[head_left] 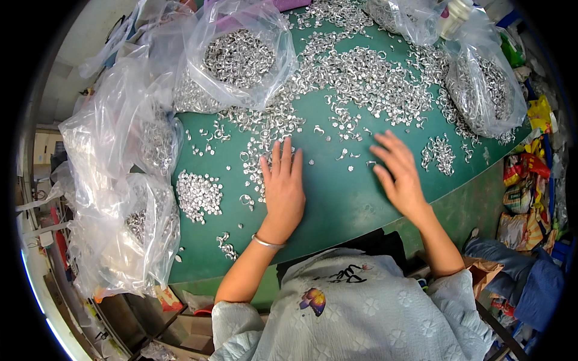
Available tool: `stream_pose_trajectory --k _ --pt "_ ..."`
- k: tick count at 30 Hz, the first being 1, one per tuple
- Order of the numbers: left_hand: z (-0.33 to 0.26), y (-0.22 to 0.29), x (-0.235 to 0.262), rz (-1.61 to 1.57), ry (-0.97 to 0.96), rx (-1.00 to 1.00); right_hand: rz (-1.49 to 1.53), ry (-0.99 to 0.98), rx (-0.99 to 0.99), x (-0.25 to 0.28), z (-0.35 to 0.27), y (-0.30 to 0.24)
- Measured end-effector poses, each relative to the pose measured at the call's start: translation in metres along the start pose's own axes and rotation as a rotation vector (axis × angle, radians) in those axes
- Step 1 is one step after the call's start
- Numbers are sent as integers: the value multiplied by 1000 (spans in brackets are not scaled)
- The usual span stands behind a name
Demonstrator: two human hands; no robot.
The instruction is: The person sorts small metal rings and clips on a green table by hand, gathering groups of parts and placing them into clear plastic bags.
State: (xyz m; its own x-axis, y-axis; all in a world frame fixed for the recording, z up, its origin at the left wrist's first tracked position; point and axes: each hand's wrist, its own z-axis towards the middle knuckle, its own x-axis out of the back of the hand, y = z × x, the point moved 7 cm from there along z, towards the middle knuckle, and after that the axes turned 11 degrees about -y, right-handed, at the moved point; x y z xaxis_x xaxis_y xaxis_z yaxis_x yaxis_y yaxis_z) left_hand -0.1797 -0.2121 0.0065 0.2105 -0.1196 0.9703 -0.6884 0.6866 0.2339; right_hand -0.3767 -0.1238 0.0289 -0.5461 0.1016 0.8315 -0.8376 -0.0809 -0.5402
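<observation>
My left hand (pixel 284 191) lies flat on the green tabletop with its fingers stretched out. Under and beside its fingers are small silvery metal pieces (pixel 256 165), some round like flowers, others curved like hooks. To the right, my right hand (pixel 398 174) hovers over or rests on the table, fingers apart and slightly blurred. A tiny metal piece (pixel 370 163) lies close to its fingertips; I cannot tell if they touch it. Beyond both hands spreads a large heap of curved metal pieces (pixel 373 84). A pile of small round pieces (pixel 198 195) sits left of my left hand.
An open clear plastic bag (pixel 283 60) full of metal pieces stands at the back. More filled bags line the left edge (pixel 153 240) and the far right (pixel 481 90). A small cluster of hooked pieces (pixel 438 155) lies right of my right hand. Colourful packages (pixel 524 174) are stacked beyond the table's right edge.
</observation>
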Motion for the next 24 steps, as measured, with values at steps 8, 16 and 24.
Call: stream_pose_trajectory --k 8,16,24 --pt "11 67 -4 -184 -75 -261 -137 57 -61 -1 28 15" --pt "-6 42 0 -359 -10 -172 -26 56 38 -5 24 -14" --pt "-13 25 5 -482 72 -83 -120 -79 181 -27 6 -49"
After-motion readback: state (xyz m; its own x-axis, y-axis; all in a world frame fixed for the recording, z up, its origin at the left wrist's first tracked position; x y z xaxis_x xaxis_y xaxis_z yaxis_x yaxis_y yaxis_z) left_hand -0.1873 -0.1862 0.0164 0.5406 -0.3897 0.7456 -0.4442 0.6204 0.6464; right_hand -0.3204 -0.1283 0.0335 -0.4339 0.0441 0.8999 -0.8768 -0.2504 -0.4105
